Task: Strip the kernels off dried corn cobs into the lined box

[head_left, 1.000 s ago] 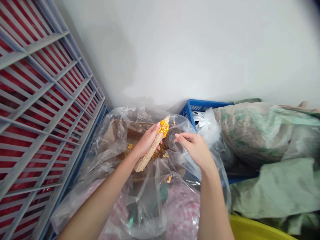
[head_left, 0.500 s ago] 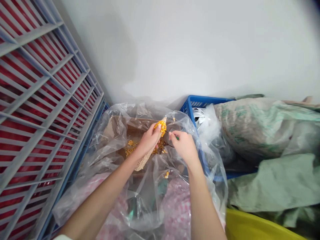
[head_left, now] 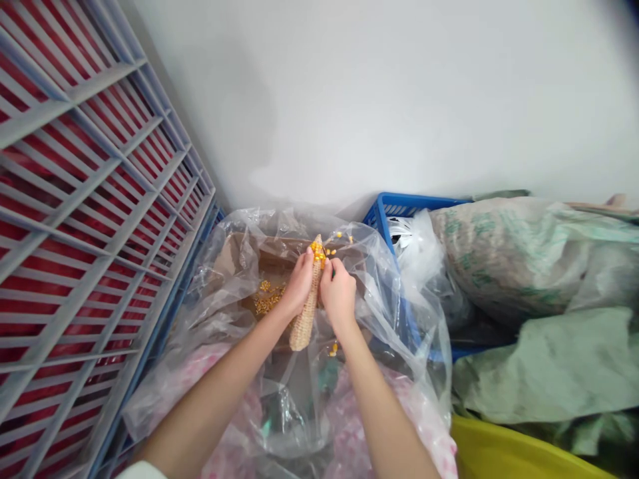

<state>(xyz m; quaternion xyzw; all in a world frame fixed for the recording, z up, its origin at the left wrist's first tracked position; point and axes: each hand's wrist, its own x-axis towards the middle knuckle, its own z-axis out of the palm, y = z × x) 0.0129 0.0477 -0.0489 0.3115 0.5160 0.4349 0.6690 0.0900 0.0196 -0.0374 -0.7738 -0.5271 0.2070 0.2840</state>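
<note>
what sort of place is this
Probably a storage corner of a home or small store: slatted plastic crates at left, a blue plastic basket and a stuffed sack stand along a plain wall.

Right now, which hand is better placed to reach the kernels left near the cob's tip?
Probably the right hand: it is beside those kernels and seems to grip a slim, mostly hidden tool. The left hand is holding the cob.

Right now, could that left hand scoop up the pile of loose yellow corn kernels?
Probably not: the left hand is holding a long, pale corncob, although those loose kernels lie nearby.
</note>
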